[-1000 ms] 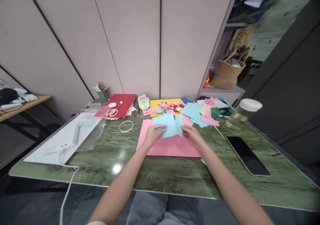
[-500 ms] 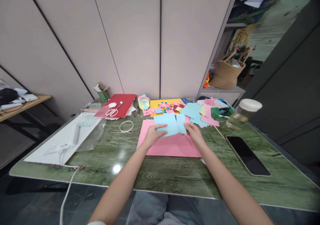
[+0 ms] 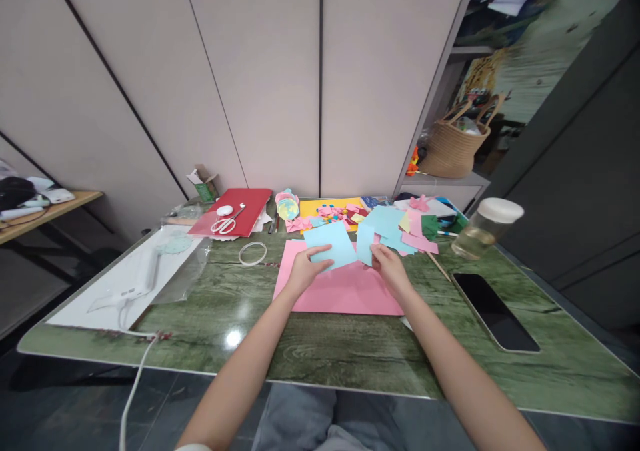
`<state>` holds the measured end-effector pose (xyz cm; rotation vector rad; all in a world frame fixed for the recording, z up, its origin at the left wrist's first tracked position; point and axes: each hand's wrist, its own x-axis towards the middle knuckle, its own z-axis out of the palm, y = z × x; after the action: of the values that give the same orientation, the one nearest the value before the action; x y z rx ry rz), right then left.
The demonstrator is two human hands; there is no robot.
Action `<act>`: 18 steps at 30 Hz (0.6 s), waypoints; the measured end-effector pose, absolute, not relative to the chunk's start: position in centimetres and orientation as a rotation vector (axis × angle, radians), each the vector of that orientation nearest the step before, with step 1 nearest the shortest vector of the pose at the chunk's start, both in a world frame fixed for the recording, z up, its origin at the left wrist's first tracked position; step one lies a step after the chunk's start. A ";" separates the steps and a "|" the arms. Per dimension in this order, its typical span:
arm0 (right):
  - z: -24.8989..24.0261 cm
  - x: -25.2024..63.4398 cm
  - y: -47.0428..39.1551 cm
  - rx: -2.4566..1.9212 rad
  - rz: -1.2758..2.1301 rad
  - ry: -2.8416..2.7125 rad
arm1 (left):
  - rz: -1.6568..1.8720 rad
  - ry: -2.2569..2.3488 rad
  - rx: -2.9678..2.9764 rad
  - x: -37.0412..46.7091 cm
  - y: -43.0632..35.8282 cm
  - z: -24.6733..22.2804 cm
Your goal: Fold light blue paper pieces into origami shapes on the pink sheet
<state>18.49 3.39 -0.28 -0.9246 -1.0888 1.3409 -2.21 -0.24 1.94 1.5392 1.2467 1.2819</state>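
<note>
Above a pink sheet [image 3: 345, 294] on the green table, my left hand [image 3: 307, 269] holds a larger, roughly square light blue paper piece [image 3: 336, 244] by its left side. Two of its fingers lie across the paper's face. My right hand [image 3: 389, 266] pinches a narrower light blue paper strip [image 3: 365, 243] at its lower right edge. The two blue pieces are side by side, close together near the middle, with their tops tilted apart.
White scissors [image 3: 225, 224] lie on a red folder [image 3: 253, 212]. Behind my hands are cut papers [image 3: 387, 223] and a yellow sheet [image 3: 310, 207]. A phone [image 3: 495, 311], a lidded cup [image 3: 487, 229] and a thin stick [image 3: 439, 266] are right; a glue gun [image 3: 143, 284] is left.
The two blue pieces have tilted and come apart from each other at the top. The left one has turned slightly, and the right strip has swung upright. Both hands have hardly moved.
</note>
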 end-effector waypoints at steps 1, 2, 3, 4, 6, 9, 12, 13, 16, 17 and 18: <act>-0.2 18.4 3.3 -0.912 1.382 -1.071 | 1.285 1.244 1.542 -2.2 -0.2 1.9; 0.0 18.4 3.2 -0.899 1.421 -1.061 | 1.284 1.243 1.538 -2.2 -0.2 1.9; 0.1 18.3 3.2 -0.888 1.452 -1.058 | 1.277 1.244 1.527 -2.2 -0.1 1.9; 0.2 18.3 3.1 -0.880 1.473 -1.061 | 1.265 1.243 1.511 -2.2 -0.1 1.8; 0.4 18.3 3.0 -0.876 1.487 -1.071 | 1.238 1.230 1.483 -2.2 -0.1 1.9; 0.4 18.4 3.1 -0.889 1.463 -1.046 | 1.218 1.192 1.484 -2.2 -0.1 2.0; 0.2 18.6 3.3 -0.912 1.420 -1.046 | 1.192 1.171 1.505 -2.5 -0.2 2.2; 0.1 18.7 3.4 -0.916 1.408 -1.059 | 1.181 1.165 1.512 -2.6 -0.2 2.3; 0.0 18.8 3.6 -0.930 1.382 -1.095 | 1.159 1.149 1.525 -2.8 -0.3 2.6; -0.1 18.8 3.6 -0.940 1.376 -1.101 | 1.158 1.148 1.524 -2.9 -0.3 2.6; -0.1 18.9 3.6 -0.953 1.369 -1.104 | 1.157 1.147 1.523 -2.9 -0.3 2.7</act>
<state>18.86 3.65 -0.08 -0.9527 -1.1039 1.3687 -2.90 -0.30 2.70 1.5234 1.1468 1.1565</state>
